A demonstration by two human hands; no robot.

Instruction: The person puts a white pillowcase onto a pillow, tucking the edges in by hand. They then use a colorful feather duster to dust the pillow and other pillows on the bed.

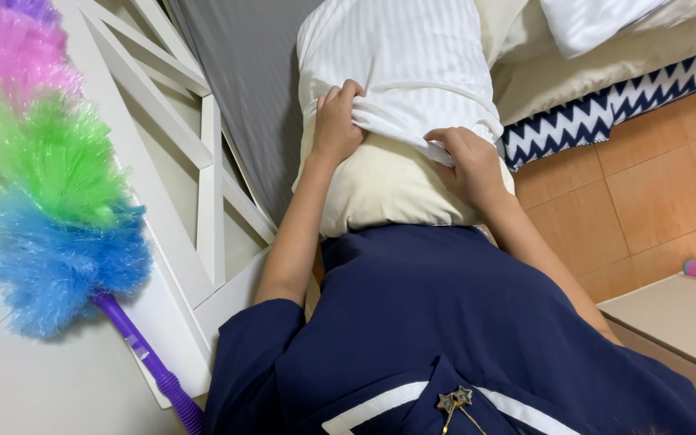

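Observation:
A cream pillow (380, 189) rests against my body, its upper part covered by a white striped pillowcase (404, 64). My left hand (337, 121) grips the open edge of the pillowcase on the left side. My right hand (469, 161) grips the same edge on the right. The lower end of the pillow is bare, just above my dark blue top.
A multicoloured feather duster (46, 185) with a purple handle leans on a white surface at left. A white slatted headboard (203, 161) stands beside it. A bed with a zigzag-patterned skirt (606, 109) lies at upper right, over an orange tiled floor (654, 193). A beige cabinet (678, 322) sits lower right.

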